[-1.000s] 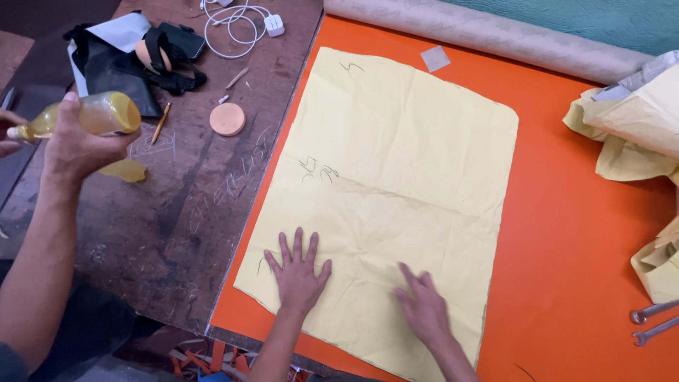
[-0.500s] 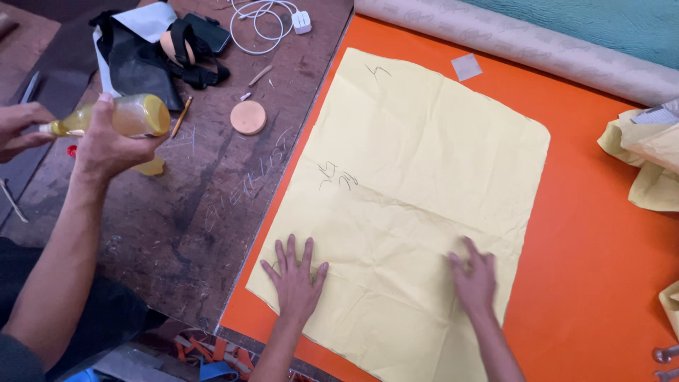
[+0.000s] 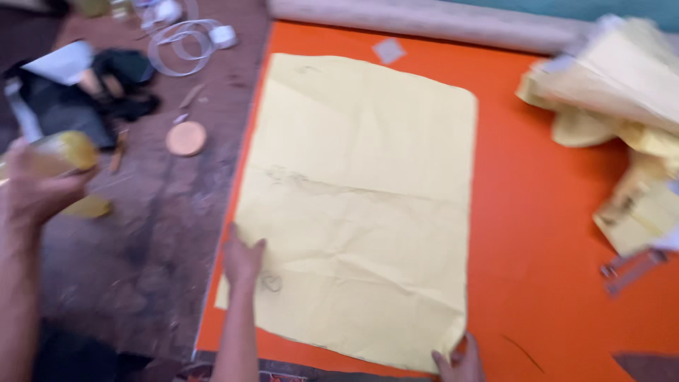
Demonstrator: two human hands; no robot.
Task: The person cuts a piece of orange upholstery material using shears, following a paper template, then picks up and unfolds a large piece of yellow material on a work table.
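Left hand (image 3: pixel 242 258) pressed flat, fingers together, on the large pale yellow paper sheet (image 3: pixel 361 205) atop the orange table surface (image 3: pixel 544 233). Right hand (image 3: pixel 460 359) gripping the sheet's bottom corner; grip unclear.

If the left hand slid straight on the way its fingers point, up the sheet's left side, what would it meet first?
Most likely only more of the yellow sheet. The left hand points up along its left edge, and no object lies on that strip. Far beyond is the long roll. The frame is blurred, so the exact line is uncertain.
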